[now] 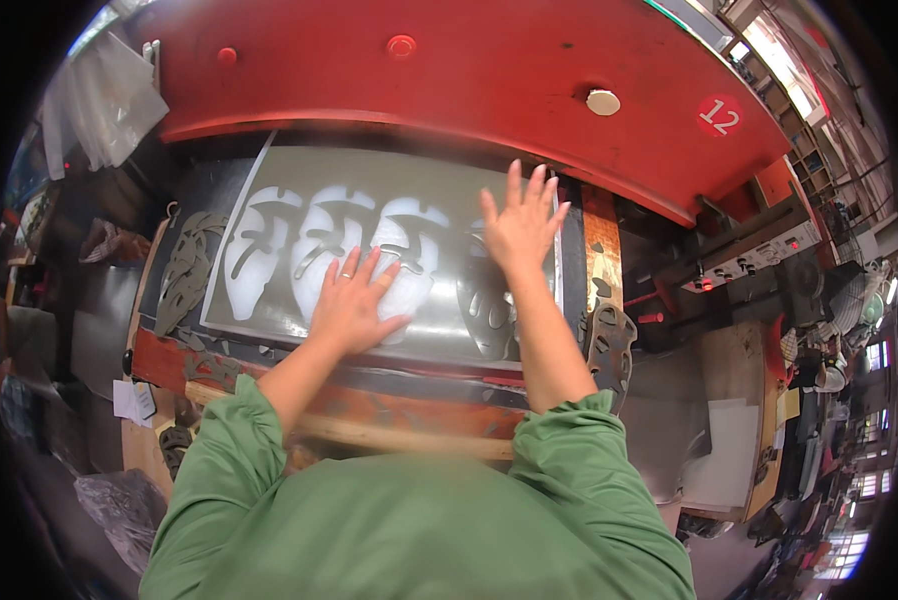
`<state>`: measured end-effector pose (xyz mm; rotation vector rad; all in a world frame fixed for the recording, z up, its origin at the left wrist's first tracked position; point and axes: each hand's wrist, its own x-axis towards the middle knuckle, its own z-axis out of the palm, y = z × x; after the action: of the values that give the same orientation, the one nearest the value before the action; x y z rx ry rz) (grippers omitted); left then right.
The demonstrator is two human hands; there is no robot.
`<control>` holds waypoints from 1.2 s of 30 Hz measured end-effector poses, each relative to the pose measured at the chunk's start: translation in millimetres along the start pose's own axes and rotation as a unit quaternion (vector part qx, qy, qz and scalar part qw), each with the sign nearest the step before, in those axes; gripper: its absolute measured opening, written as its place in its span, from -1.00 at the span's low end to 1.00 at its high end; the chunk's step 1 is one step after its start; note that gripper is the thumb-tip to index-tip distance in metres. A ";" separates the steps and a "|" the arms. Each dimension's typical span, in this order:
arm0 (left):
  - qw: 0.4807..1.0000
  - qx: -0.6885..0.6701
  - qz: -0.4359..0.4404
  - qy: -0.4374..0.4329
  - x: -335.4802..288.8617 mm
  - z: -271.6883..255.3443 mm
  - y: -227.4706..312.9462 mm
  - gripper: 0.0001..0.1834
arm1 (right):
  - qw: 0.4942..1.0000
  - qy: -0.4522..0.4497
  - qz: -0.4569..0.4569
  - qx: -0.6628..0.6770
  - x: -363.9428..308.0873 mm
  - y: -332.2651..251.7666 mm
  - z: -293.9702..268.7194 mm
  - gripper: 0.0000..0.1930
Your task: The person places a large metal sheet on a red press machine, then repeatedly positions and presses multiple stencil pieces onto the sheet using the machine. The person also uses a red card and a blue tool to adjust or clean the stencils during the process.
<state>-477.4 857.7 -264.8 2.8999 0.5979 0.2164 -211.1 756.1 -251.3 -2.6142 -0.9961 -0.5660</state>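
Note:
A glossy greyish sheet [434, 335] lies across the dark bed of a red machine. Several pale, shoe-upper-shaped openings show in a row across it, with dark strips inside them. My left hand [354, 305] rests flat near the middle openings, fingers stretched, a ring on one finger. Toward the sheet's far right edge is my right hand [522, 228], its fingers spread and holding nothing. Below it, darker cut shapes [487, 310] show at the sheet's right part. Whether the right palm touches the sheet I cannot tell.
The machine's red head [309, 70] spans the far side above the bed. Grey cut-out pieces [191, 270] are heaped at the left, and a perforated scrap [610, 340] lies at the right. A control panel [754, 262] with red lights and a wooden table [759, 420] stand further right.

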 end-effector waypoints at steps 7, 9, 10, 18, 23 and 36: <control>1.000 -0.009 0.001 -0.003 -0.5 -1.6 -1.4 -0.15 | 0.986 -0.160 0.032 0.030 -18.2 -12.6 10.4 -0.21; 1.000 -0.008 0.001 0.001 -0.4 -1.8 -1.5 -0.15 | 0.987 -0.144 0.052 0.050 -9.5 -15.9 5.4 -0.19; 1.000 -0.007 -0.004 -0.003 -1.0 -1.4 -1.2 -0.14 | 0.988 -0.125 0.070 0.063 -6.8 -18.7 3.0 -0.19; 1.000 0.006 0.001 0.005 -0.6 3.5 -4.0 -0.21 | 0.990 -0.136 -0.005 0.038 -35.0 -39.9 18.7 -0.20; 1.000 0.004 0.000 0.001 -1.1 1.3 -2.0 -0.21 | 0.975 -0.050 0.077 0.200 -27.1 -5.2 12.7 -0.25; 0.995 0.009 0.040 0.093 -10.0 7.4 -4.5 -0.30 | 0.988 -0.132 0.078 0.002 -155.6 43.7 -41.2 -0.29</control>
<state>-486.9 856.7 -274.0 2.9443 0.5154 0.4988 -298.4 619.7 -291.1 -2.7813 -0.8503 -0.1840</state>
